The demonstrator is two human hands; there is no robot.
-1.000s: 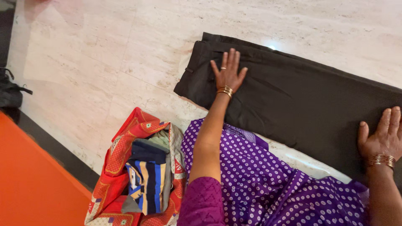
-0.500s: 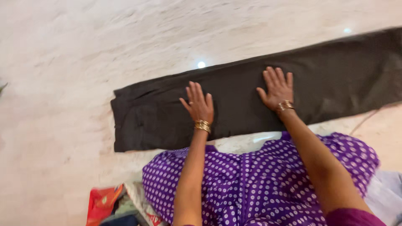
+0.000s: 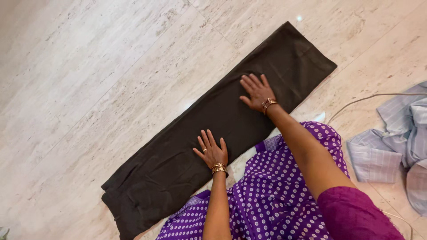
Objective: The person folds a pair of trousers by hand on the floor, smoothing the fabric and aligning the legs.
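I see pale veined stone tile floor (image 3: 89,89), dark folded cloth (image 3: 213,129) lying diagonal on it; left hand (image 3: 212,151) and right hand (image 3: 257,92) flat on the cloth, fingers spread, holding nothing; striped shirt (image 3: 391,142) and thin cable (image 3: 369,100) at right

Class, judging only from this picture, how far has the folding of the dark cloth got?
Done: the dark cloth lies on the floor as a long narrow strip. In hand: the left hand and right hand press it flat. Left: no crosswise fold shows.
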